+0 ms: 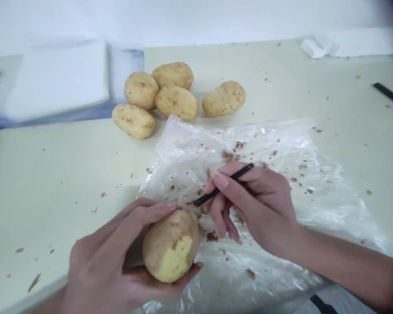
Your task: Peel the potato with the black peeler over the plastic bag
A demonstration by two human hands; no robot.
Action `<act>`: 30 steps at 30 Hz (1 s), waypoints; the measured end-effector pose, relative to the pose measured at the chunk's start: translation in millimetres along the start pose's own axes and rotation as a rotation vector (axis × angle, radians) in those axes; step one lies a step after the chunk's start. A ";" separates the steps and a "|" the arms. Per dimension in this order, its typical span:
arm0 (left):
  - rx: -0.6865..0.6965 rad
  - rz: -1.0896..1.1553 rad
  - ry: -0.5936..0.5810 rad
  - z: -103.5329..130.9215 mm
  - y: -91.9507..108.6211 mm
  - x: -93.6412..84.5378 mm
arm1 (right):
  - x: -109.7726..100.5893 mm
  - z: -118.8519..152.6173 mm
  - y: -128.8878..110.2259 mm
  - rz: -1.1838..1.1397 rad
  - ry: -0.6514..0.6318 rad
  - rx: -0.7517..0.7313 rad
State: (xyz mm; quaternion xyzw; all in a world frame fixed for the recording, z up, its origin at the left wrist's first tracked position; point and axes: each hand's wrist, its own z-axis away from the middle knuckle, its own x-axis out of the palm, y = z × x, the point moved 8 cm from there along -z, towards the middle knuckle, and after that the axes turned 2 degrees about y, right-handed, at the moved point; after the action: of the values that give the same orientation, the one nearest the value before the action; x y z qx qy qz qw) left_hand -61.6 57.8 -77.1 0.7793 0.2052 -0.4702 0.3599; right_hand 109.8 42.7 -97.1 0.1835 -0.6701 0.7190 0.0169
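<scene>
1. The work in hand appears to be scraping the skin from the rounded brown potato with a bare yellow patch (165, 229); it is at the near side of the scene, held by the left hand (101, 250) over the left near part of the clear, wrinkled plastic sheet (340, 209).
2. To do this well, I would begin at the border of the yellow patch, where brown skin meets bare flesh; short and light strokes should lift the skin without cutting deep.
3. The patch faces near and right, while the tip of the thin black stick-like tool (203, 199) is at the far right of the potato, seemingly just apart from it; turning the potato a little may bring the border better under the tip.
4. The left hand is curled around the potato from the left; one finger lies along its far side, another digit passes below its near side, so the hold looks secure; the fingertips should keep away from the stroke.
5. The right hand (265, 209) pinches the tool like a pen, thumb against forefinger; its other fingers bend loosely toward the sheet, and the forearm enters from the near right.
</scene>
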 end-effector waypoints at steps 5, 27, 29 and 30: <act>-0.035 0.013 0.003 9.2 -4.5 0.9 | 16.1 6.1 -1.8 -0.042 -0.164 0.014; -0.024 0.103 -0.015 2.1 1.0 2.5 | 17.5 4.6 -3.9 -0.041 -0.130 0.029; -0.009 0.064 -0.013 0.5 2.5 2.3 | 10.0 3.0 -1.0 0.035 -0.053 0.033; 0.005 0.030 0.005 -0.6 3.8 0.5 | 5.5 2.1 0.3 0.044 -0.011 0.035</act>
State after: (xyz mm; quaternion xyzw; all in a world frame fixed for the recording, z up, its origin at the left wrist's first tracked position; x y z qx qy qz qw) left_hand -58.5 55.7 -76.0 0.7845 0.1931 -0.4631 0.3644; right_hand 105.1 39.4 -95.7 0.1728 -0.6614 0.7298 -0.0058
